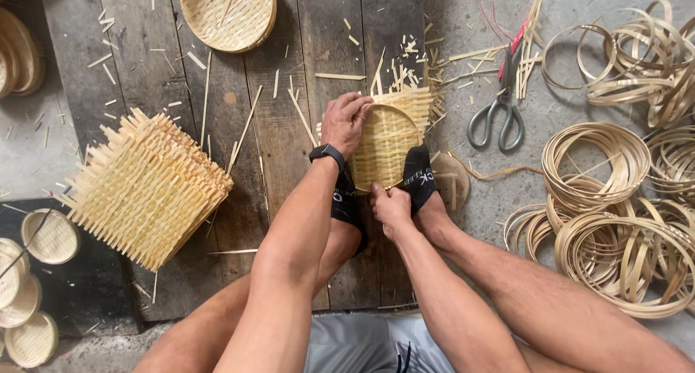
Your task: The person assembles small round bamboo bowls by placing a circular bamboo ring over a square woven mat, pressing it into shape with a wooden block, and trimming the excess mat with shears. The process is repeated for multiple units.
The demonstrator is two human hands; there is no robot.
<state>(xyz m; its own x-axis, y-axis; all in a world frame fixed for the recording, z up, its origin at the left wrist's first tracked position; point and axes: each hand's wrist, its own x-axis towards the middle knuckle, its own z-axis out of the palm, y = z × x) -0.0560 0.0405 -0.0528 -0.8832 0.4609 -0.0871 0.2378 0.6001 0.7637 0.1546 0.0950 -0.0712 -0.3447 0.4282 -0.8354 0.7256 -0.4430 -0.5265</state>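
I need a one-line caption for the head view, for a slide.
Left hand and right hand press a bamboo ring onto a woven mat.

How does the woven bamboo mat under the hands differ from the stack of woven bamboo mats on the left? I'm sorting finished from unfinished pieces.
The woven bamboo mat under the hands is single, with a round bamboo hoop pressed onto it, pinned by both socked feet; the stack of square woven mats is many layers, hoopless and untouched. The single mat lies squarer to the planks; the stack sits skewed. Both are pale bamboo weave with loose strip ends.
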